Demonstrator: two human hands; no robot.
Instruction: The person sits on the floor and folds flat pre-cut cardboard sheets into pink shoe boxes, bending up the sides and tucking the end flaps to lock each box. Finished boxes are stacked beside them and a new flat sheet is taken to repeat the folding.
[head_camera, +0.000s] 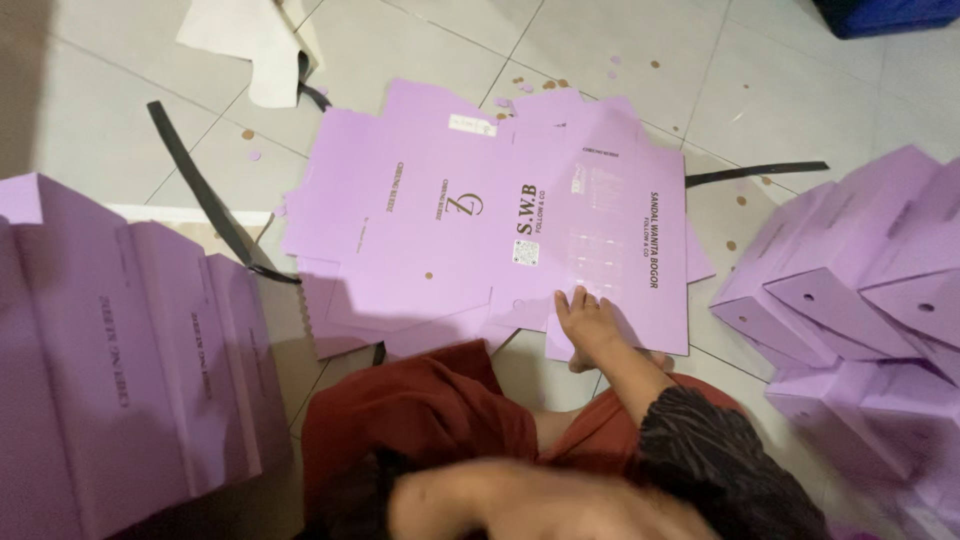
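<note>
Packing workroom: flat lilac cartons (500, 215), folded boxes (850, 290).

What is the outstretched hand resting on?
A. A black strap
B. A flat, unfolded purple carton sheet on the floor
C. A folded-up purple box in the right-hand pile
B: the right hand lies palm-down on the near edge of the flat purple sheet.

We've only got one view here, a head-worn cam looking steeply down at the tiled floor (620, 60) from close up. It faces forward over our own lap, with the flat purple cardboard sheets (480, 220) dead centre, folded boxes (850, 290) on the right and more stacked at near left.
</note>
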